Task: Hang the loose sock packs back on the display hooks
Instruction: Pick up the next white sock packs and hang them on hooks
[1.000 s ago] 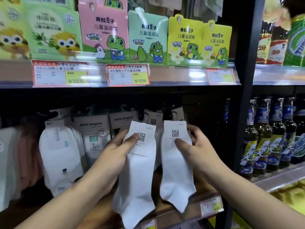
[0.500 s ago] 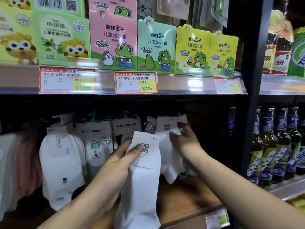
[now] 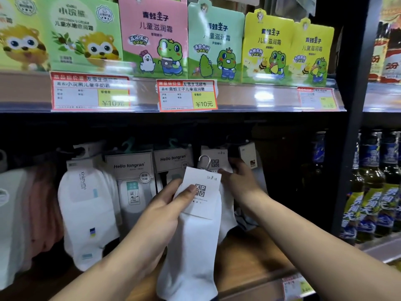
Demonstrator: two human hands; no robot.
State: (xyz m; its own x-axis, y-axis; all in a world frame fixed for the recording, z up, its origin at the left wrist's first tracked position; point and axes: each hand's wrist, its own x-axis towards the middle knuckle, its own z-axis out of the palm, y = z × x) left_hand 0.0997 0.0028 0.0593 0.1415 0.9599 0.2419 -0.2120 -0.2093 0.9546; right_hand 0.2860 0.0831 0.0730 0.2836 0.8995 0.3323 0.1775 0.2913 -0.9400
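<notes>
- Far left, white and pink socks hang bunched in the dark bay under the upper shelf, with boxed "Hello tongran" packs beside them on their own hangers.
- The left hand pinches one loose sock pack by its paper band, thumb on the printed logo, fingers closed behind; the sock hangs clear of the wooden lower shelf, its metal hook free and pointing up.
- Just right, the right hand reaches into the bay, fingers curled on the card of a second sock pack, which sits up at rail level; whether its hook is already over the display hook cannot be told, as that spot is in shadow.
- Judged from this, the step in hand is seating that second pack: best to guide its hook fully over the prong before the fingers let go, then lift the left-hand pack by its card, hook turned to match its neighbours.
- Containers: the upper shelf carries a row of children's cream sachets behind price tags; far right, a separate rack holds beer bottles, well apart from the socks.
</notes>
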